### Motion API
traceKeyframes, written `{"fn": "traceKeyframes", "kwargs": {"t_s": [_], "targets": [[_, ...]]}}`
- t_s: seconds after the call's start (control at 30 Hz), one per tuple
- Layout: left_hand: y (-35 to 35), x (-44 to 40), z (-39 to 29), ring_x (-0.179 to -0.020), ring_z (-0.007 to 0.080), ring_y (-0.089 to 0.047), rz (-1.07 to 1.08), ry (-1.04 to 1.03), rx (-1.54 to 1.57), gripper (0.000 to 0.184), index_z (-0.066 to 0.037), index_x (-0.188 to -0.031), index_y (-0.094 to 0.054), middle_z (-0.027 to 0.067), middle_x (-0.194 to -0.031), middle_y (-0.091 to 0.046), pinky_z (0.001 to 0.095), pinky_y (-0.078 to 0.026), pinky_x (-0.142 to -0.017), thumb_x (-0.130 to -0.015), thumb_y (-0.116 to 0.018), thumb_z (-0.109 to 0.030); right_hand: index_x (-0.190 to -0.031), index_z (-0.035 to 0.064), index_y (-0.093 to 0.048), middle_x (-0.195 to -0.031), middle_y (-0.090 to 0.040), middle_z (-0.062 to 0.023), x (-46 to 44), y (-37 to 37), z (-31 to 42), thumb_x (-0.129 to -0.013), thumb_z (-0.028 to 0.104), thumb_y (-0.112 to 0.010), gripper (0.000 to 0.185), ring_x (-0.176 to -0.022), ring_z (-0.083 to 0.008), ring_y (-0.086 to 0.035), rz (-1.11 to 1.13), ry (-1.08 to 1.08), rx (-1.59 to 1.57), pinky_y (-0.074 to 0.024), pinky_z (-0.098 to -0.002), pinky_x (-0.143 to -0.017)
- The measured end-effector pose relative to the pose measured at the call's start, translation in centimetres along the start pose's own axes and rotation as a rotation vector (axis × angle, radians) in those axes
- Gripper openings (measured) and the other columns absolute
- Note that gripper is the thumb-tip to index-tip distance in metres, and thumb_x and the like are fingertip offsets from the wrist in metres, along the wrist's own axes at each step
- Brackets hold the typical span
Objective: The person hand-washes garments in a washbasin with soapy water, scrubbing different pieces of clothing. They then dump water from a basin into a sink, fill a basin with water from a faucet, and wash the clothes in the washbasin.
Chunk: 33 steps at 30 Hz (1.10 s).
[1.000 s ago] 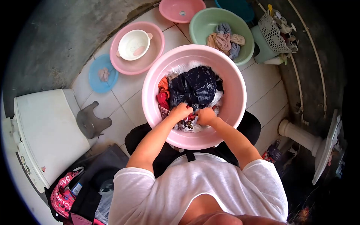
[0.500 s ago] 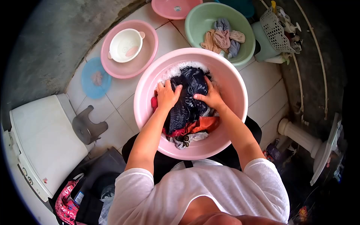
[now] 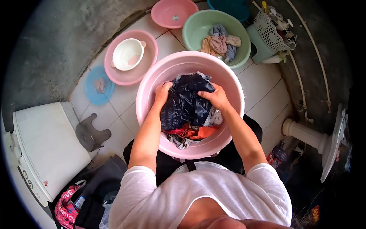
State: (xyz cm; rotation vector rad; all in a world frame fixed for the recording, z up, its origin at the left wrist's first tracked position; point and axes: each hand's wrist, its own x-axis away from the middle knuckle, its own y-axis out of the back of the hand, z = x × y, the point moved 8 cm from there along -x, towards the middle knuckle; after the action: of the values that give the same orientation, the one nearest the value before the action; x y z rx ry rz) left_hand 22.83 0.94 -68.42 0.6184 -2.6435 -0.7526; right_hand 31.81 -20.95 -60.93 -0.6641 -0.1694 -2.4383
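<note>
A large pink basin (image 3: 233,82) stands in front of me with wet laundry in it. My left hand (image 3: 163,92) is closed on the left edge of a dark navy wet garment (image 3: 185,101), which has a gathered, ribbed part at its lower left. On the other side, my right hand (image 3: 216,97) grips the same garment, thumb on top and fingers partly hidden behind the cloth. Below the garment lie an orange-red cloth (image 3: 205,132) and a whitish cloth (image 3: 181,142). Another pale, wet cloth (image 3: 216,117) shows beneath my right hand.
Beyond the basin stand a green basin (image 3: 188,28) with clothes and a pink basin (image 3: 151,57) holding a white bowl (image 3: 126,53). A blue basin (image 3: 105,97) and a grey stool (image 3: 89,133) are to the left, by a white washing machine (image 3: 47,137). A pedestal sink (image 3: 305,133) stands right.
My left hand has gone from spread fingers to a closed grip. The navy garment is raised and spread wider between my hands, and the suds at the far side are now mostly out of sight.
</note>
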Motion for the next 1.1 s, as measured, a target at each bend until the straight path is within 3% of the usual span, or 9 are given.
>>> {"fn": "traceKeyframes", "kwargs": {"t_s": [0.1,0.13,0.2,0.27,0.53,0.73,0.97,1.0,1.1], "targets": [[1.7,1.7,-3.6,-0.070,0.0161,-0.056,0.064,0.203,0.558,0.033,0.005,-0.080,-0.061,0.0106,-0.076,-0.062,0.0288,-0.043,-0.070,-0.068,-0.057,-0.026,-0.086,0.0000,-0.062,-0.079,-0.063,-0.0029,5.2,-1.9,5.5,-0.066,0.015,-0.075,0.028,-0.073,-0.0081,-0.056,0.067,0.179,0.342,-0.0459,-0.0250,-0.068],[2.7,2.4,-4.8,-0.070,0.0161,-0.056,0.065,0.194,0.555,0.033,0.005,-0.080,-0.061,0.0106,-0.076,-0.062,0.0288,-0.043,-0.070,-0.068,-0.057,-0.026,-0.086,0.0012,-0.062,-0.075,-0.063,-0.0110,7.0,-2.6,6.7,-0.062,0.023,-0.077,0.036,-0.067,-0.0202,-0.061,0.115,0.356,0.478,-0.0471,-0.0302,-0.064],[4.2,5.1,-11.1,-0.069,0.0206,-0.057,0.225,-0.340,0.426,0.032,0.004,-0.077,-0.061,0.0121,-0.076,-0.061,0.0303,-0.044,-0.068,-0.063,-0.059,-0.025,-0.082,0.0053,-0.062,-0.072,-0.060,-0.0086,10.8,-3.7,8.0,-0.056,0.023,-0.078,0.035,-0.066,-0.0252,-0.059,0.156,0.774,0.670,-0.0453,-0.0329,-0.061],[5.0,9.0,-14.5,-0.067,0.0266,-0.056,0.230,-0.553,0.181,0.032,0.003,-0.074,-0.060,0.0133,-0.072,-0.057,0.0335,-0.044,-0.064,-0.058,-0.061,-0.025,-0.078,0.0113,-0.062,-0.068,-0.057,-0.0047,13.1,-4.2,6.1,-0.050,0.024,-0.077,0.034,-0.068,-0.0244,-0.056,0.252,0.809,0.770,-0.0416,-0.0351,-0.063],[-0.4,16.5,-12.0,-0.055,0.0321,-0.054,0.420,-0.563,-0.305,0.026,-0.007,-0.051,-0.053,0.0113,-0.055,-0.052,0.0420,-0.043,-0.053,-0.057,-0.062,-0.031,-0.068,0.0140,-0.066,-0.064,-0.060,-0.0059,12.2,-7.7,-6.1,-0.056,0.045,-0.068,0.033,-0.068,-0.0253,-0.059,0.555,0.676,1.330,-0.0423,-0.0394,-0.070],[-5.6,11.3,-2.6,-0.069,0.0359,-0.060,0.574,-0.225,-0.351,0.041,0.000,-0.068,-0.064,0.0213,-0.069,-0.060,0.0409,-0.048,-0.066,-0.062,-0.058,-0.040,-0.072,0.0065,-0.067,-0.077,-0.064,-0.0152,5.8,-8.5,-7.2,-0.062,0.039,-0.059,0.035,-0.078,-0.0307,-0.061,0.793,0.100,1.421,-0.0480,-0.0378,-0.071],[-4.3,9.8,-4.6,-0.077,0.0387,-0.059,0.804,0.014,-0.421,0.044,0.003,-0.079,-0.063,0.0254,-0.078,-0.060,0.0421,-0.046,-0.072,-0.067,-0.053,-0.038,-0.069,0.0072,-0.066,-0.070,-0.062,-0.0135,5.1,-8.3,-7.3,-0.059,0.044,-0.067,0.038,-0.073,-0.0298,-0.061,0.617,0.171,1.368,-0.0470,-0.0382,-0.068],[-2.7,9.0,-6.5,-0.077,0.0387,-0.059,0.788,0.004,-0.427,0.044,0.003,-0.079,-0.063,0.0254,-0.078,-0.060,0.0421,-0.046,-0.072,-0.067,-0.053,-0.038,-0.082,0.0082,-0.065,-0.081,-0.062,-0.0110,6.5,-7.8,-4.7,-0.061,0.038,-0.070,0.037,-0.084,-0.0266,-0.058,0.522,0.432,1.209,-0.0435,-0.0390,-0.076],[2.9,6.8,-8.1,-0.106,0.0370,-0.048,0.414,0.080,-0.340,0.061,-0.001,-0.108,-0.054,0.0248,-0.105,-0.055,0.0445,-0.036,-0.090,-0.073,-0.054,-0.050,-0.123,0.0126,-0.045,-0.128,-0.035,-0.0189,6.6,-0.3,1.0,-0.066,0.041,-0.072,0.069,-0.122,-0.0343,-0.030,-0.121,0.399,0.987,-0.0279,-0.0432,-0.098]]}}
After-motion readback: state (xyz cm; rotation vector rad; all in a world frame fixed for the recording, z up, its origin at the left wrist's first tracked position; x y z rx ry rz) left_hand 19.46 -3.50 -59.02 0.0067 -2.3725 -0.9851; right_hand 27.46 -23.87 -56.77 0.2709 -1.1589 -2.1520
